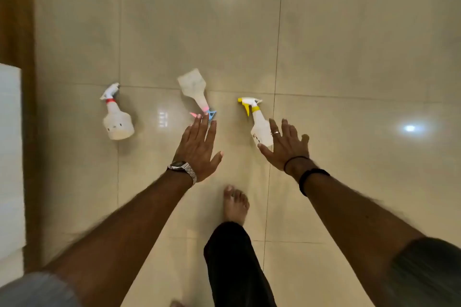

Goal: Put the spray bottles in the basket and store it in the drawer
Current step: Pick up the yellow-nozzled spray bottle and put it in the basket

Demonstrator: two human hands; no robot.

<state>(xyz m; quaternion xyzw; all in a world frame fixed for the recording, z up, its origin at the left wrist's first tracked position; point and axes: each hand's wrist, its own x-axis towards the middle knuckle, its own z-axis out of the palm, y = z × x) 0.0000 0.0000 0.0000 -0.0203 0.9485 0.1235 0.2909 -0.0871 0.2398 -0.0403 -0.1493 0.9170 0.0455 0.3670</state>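
progress: barely started, you're reaching with left hand (198, 147) and right hand (287, 144), fingers spread, gripping nothing | bottles: red-collar bottle (117, 117) lying at 10 o'clock, pink-blue bottle (195, 90) at 12, yellow bottle (259, 122) at 1, all on floor (349, 57) | basket, drawer: not showing

The glossy beige tiled floor (349, 45) carries three white plastic spray bottles lying flat: a red-collared squat bottle (117, 119) at left, a pink-and-blue-triggered flat bottle (193, 87) in the middle, a yellow-triggered slim bottle (259, 124) at right, plus a bare foot (235, 203)
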